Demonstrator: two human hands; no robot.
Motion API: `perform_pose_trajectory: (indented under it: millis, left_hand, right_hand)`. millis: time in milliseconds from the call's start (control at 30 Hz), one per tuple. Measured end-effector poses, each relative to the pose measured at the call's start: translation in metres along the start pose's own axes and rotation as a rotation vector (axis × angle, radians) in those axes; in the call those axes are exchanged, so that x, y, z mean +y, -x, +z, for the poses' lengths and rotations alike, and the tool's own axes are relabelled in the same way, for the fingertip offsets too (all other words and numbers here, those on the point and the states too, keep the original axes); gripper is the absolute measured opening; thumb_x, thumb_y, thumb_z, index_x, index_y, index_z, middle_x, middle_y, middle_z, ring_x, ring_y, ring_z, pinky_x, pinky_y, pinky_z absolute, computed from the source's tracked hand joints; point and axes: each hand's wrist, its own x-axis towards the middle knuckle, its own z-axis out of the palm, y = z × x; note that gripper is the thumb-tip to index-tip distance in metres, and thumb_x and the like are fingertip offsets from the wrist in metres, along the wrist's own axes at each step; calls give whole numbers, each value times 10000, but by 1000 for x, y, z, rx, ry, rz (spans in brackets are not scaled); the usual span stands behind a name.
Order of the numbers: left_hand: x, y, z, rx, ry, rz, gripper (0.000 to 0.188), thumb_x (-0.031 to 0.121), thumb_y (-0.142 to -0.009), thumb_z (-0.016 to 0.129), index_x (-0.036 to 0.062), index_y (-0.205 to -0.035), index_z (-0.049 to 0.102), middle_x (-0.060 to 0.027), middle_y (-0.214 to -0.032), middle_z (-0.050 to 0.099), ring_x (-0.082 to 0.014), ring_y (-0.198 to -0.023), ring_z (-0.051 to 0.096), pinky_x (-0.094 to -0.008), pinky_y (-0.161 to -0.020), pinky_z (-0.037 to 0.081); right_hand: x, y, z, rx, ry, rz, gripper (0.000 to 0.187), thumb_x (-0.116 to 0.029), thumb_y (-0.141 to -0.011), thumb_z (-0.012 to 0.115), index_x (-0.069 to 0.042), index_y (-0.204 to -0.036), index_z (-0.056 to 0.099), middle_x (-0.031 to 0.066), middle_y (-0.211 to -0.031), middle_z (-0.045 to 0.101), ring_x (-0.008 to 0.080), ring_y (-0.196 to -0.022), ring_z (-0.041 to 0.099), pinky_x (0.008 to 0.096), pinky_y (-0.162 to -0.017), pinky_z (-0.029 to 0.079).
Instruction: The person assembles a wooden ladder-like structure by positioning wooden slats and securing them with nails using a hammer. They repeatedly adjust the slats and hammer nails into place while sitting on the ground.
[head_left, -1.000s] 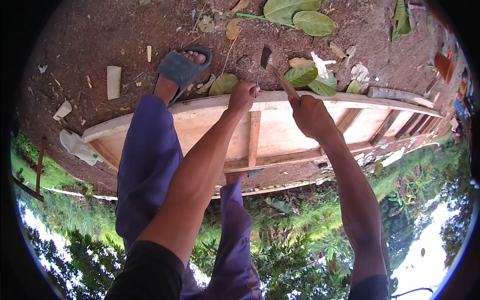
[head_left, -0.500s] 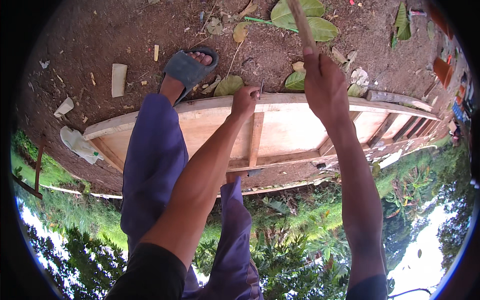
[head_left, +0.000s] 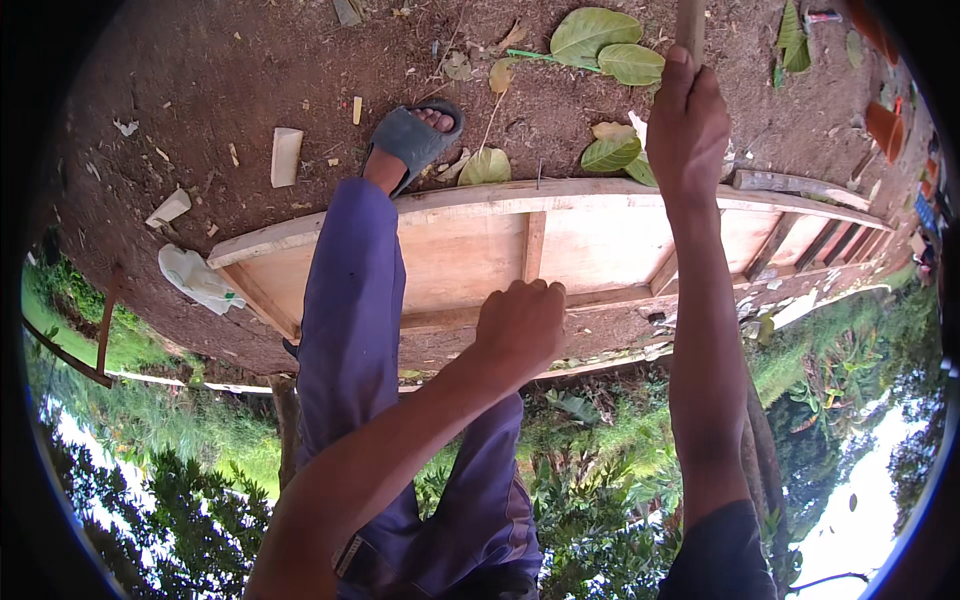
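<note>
My right hand (head_left: 688, 135) is wrapped round a wooden handle (head_left: 690, 28), whose far end runs out of the top of the picture. A thin nail (head_left: 539, 173) stands upright in the far edge of a long wooden frame (head_left: 450, 203) with pale panels. My left hand (head_left: 520, 328) is a closed fist above the frame's near rail, apart from the nail. Whatever the fist may hold is hidden. My sandalled foot (head_left: 415, 140) is on the soil beyond the frame, with my purple-trousered leg (head_left: 350, 285) crossing over the panel.
Green leaves (head_left: 597, 35) lie on brown soil past the frame, among wood offcuts (head_left: 286, 157). A white plastic bag (head_left: 197, 280) rests by the frame's left end. A round piece of wood (head_left: 800, 187) lies along its far right side. Orange pieces (head_left: 884, 130) are at far right.
My left hand has left the nail at the far edge and come back toward me as a fist. My right hand has moved right with the handle. The view has shifted slightly.
</note>
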Motion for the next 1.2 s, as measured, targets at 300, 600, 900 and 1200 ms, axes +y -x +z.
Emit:
perform_pose_trajectory:
  millis: [300, 600, 900, 1200]
  left_hand:
    - [3, 75, 60, -171, -265, 98, 112, 139, -819, 645, 59, -889, 682, -109, -800, 664, -281, -800, 658, -475, -695, 467]
    - [13, 52, 49, -415, -436, 167, 228, 200, -880, 619, 62, -1026, 726, -110, -978, 709, -269, -940, 639, -512, -842, 456]
    - [4, 39, 88, -154, -590, 170, 174, 189, -880, 587, 94, -932, 724, -53, -853, 659, -235, -837, 594, -508, -767, 393]
    - [5, 41, 48, -155, -626, 281, 160, 190, -851, 601, 95, -888, 724, -59, -829, 658, -254, -867, 586, -508, -770, 382]
  right_hand:
    - [93, 117, 45, -683, 369, 91, 291, -249, -1057, 475, 24, -1085, 571, 272, -786, 624, 445, -749, 677, 513, -631, 559]
    - [56, 69, 61, -28, 2, 122, 415, -352, -1075, 426, 34, -934, 480, 265, -655, 606, 443, -583, 639, 528, -514, 476]
    - [-36, -12, -8, -216, -73, 87, 503, -438, -1066, 453, -11, -840, 592, 103, -647, 540, 186, -541, 516, 374, -515, 400]
    - [95, 139, 57, -774, 366, 335, 557, -406, -1064, 429, 95, -936, 637, 349, -845, 663, 506, -856, 670, 562, -785, 532]
